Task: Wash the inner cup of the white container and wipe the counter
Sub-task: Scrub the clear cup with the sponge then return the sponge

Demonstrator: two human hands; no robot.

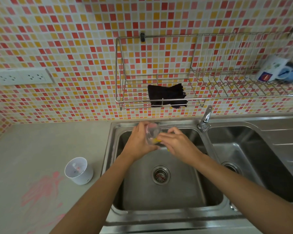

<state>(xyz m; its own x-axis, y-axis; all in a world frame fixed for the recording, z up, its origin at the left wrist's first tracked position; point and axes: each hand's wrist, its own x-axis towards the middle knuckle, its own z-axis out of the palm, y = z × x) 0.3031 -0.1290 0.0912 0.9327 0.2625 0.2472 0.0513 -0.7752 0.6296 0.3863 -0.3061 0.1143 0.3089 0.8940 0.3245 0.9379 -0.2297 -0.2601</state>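
Observation:
Over the left sink basin (176, 188) my left hand (139, 141) grips a clear inner cup (153, 132), tilted on its side. My right hand (176, 142) presses a yellow sponge (157, 141) against the cup's mouth; most of the sponge is hidden by my fingers. The white container (79, 171) stands upright on the grey counter (41, 149) left of the sink, with pink residue inside. A pink smear (41, 188) stains the counter in front of it.
A tap (205, 119) stands between the two basins, with no water visible. The right basin (254, 157) lies beyond it. A wire rack (159, 98) on the tiled wall holds a dark cloth (167, 95) and a mug (274, 70). Wall sockets (22, 76) sit at left.

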